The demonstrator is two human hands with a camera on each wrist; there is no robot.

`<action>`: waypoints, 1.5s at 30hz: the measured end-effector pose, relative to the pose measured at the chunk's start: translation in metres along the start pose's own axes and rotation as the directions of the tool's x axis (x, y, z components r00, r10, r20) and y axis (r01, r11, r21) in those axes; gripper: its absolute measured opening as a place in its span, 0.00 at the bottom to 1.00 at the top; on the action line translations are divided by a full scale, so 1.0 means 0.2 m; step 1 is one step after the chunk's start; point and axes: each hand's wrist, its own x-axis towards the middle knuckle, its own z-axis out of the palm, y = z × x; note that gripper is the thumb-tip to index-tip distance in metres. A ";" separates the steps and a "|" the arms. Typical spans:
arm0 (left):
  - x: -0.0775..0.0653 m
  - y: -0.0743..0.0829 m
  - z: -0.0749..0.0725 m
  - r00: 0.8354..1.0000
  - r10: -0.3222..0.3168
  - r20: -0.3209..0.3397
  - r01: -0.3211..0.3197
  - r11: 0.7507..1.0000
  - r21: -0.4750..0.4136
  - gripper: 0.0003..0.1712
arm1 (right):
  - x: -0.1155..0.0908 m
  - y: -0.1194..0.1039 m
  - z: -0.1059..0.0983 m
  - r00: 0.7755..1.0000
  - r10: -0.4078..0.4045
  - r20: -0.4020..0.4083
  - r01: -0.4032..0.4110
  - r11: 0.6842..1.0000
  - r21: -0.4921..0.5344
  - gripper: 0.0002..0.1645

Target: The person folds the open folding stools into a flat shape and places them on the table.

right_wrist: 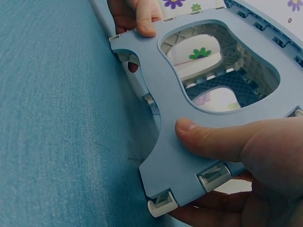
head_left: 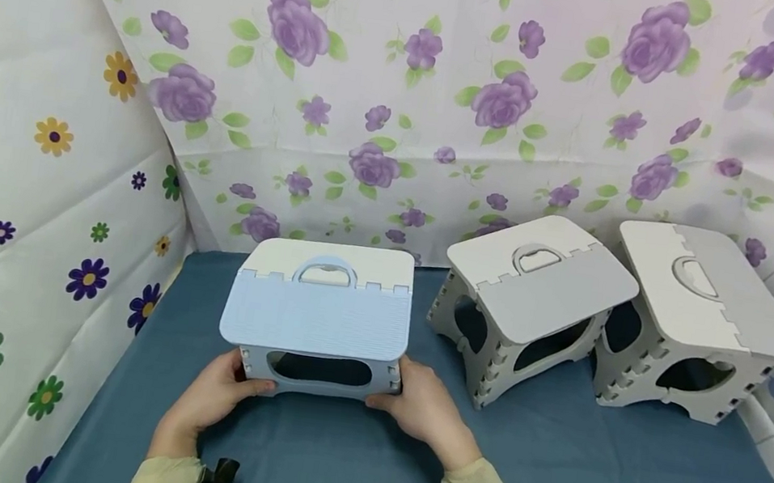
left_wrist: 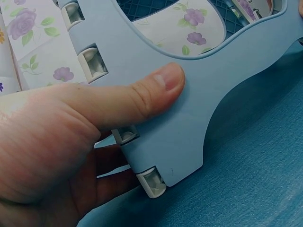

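Note:
A blue and white folding step stool [head_left: 315,316] stands unfolded on the blue cloth, with a carry handle [head_left: 326,269] in its top. My left hand [head_left: 215,392] grips its near left leg, the thumb [left_wrist: 165,85] flat on the blue front panel [left_wrist: 184,127] and the other fingers behind the hinged edge. On the opposite side my right hand [head_left: 427,410] holds the near right leg in the same way, its thumb [right_wrist: 199,137] lying on the front panel below the oval opening. Fingers of both hands are partly hidden behind the legs.
Two grey and white folding stools stand unfolded to the right, one nearer [head_left: 543,282] and one farther right [head_left: 709,300], close together. Flowered sheets [head_left: 346,106] hang behind and at the left [head_left: 29,227]. Blue cloth [head_left: 583,479] covers the surface in front.

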 end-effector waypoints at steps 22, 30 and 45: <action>0.01 0.00 0.01 1.000 -0.002 0.010 0.002 1.000 -0.018 0.30 | 0.01 0.01 -0.01 1.000 -0.007 0.001 0.007 1.000 0.002 0.45; 0.01 -0.01 0.00 1.000 0.004 0.017 -0.004 1.000 -0.022 0.31 | 0.00 0.01 -0.01 1.000 -0.007 0.006 0.007 1.000 0.010 0.45; 0.00 -0.01 -0.01 1.000 0.006 0.027 -0.005 1.000 -0.027 0.30 | 0.00 0.01 -0.01 1.000 -0.017 0.006 0.017 1.000 0.012 0.44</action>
